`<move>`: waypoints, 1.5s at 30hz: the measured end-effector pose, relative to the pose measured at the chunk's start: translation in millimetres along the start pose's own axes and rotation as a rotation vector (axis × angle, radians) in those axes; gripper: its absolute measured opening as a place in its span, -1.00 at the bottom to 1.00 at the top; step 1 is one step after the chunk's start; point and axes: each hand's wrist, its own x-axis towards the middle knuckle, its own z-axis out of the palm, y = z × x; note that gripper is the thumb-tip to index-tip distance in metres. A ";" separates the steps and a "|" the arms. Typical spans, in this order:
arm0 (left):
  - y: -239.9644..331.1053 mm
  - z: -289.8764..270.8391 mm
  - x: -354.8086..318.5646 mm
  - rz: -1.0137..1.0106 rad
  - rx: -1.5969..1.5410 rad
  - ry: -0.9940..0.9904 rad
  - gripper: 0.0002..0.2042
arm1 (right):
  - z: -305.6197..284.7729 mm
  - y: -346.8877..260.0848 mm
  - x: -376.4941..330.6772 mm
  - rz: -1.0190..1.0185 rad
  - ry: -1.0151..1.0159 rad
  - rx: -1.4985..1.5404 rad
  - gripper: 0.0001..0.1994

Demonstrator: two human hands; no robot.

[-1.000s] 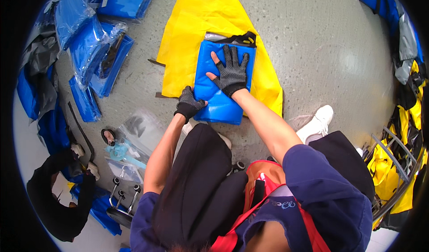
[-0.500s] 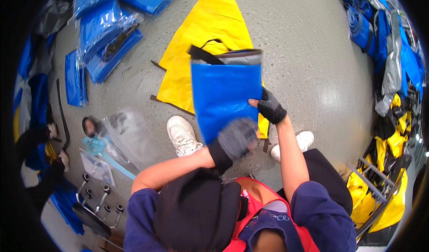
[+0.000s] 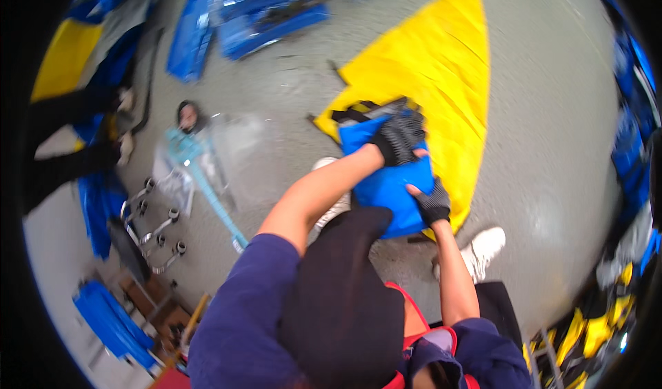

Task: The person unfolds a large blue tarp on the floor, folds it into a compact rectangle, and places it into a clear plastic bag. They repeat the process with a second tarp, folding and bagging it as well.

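Observation:
A flat blue bag with a grey and black top edge is in front of me, over a yellow fabric piece on the floor. My left hand, in a dark fingerless glove, rests across the bag's upper part with its back up and fingers laid out. My right hand grips the bag's right edge, its thumb on the blue face and its other fingers mostly hidden. A black strap shows at the bag's top left corner.
Blue packs in clear plastic lie at the far left. A lanyard with a light blue strap lies on clear plastic. Metal-legged castors stand at left, near another person's dark-clothed legs. Yellow and black fabric is heaped at right.
My left hand has moved from the bag's lower edge to its upper part. The bag's top has tilted and crumpled. My view has turned, shifting the floor items right and down-left.

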 end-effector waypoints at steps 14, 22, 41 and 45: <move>-53.5 -85.5 -82.1 -0.116 -0.485 0.367 -0.72 | -53.6 -133.8 9.4 -0.203 -0.659 0.042 -0.43; -334.5 -33.1 -383.7 -1.949 0.353 0.670 -0.67 | -50.3 -127.9 16.4 -0.101 -0.617 0.088 -0.37; -74.4 71.4 -332.5 -1.070 -0.007 0.556 -0.55 | -30.7 -258.4 50.3 -0.289 -0.799 -0.051 -0.16; -75.6 63.9 -335.8 -1.066 -0.060 0.590 -0.60 | 0.6 -282.9 52.6 -0.279 -0.884 -0.081 -0.18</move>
